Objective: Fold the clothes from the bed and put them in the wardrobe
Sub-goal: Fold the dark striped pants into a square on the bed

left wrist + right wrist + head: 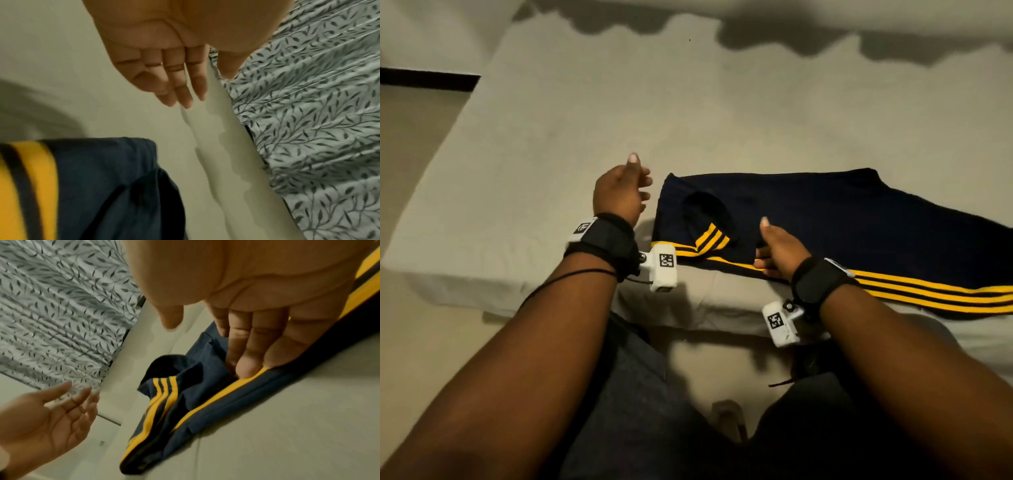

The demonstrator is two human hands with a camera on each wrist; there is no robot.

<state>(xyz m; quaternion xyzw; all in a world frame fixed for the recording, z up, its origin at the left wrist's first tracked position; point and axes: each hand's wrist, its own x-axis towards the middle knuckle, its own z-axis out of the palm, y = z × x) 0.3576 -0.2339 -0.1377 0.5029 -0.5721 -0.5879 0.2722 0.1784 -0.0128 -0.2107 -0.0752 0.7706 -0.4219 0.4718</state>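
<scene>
A navy garment (825, 219) with yellow stripes lies flat on the bed near its front edge, one striped sleeve (710, 236) folded onto it. My right hand (774, 250) lies on the garment beside that sleeve, its straight fingers (248, 368) pressing the cloth at the yellow stripe. My left hand (626, 188) hovers above the sheet just left of the garment (98, 186), fingers (180, 92) loosely extended and holding nothing. The same left hand (51, 415) shows palm-up in the right wrist view, beside the garment (185, 402).
The bed sheet (585, 120) is pale and spreads wide to the left and behind the garment. A leaf-patterned curtain (308, 113) hangs past the far side of the bed. The bed's front edge (688, 318) runs against my legs.
</scene>
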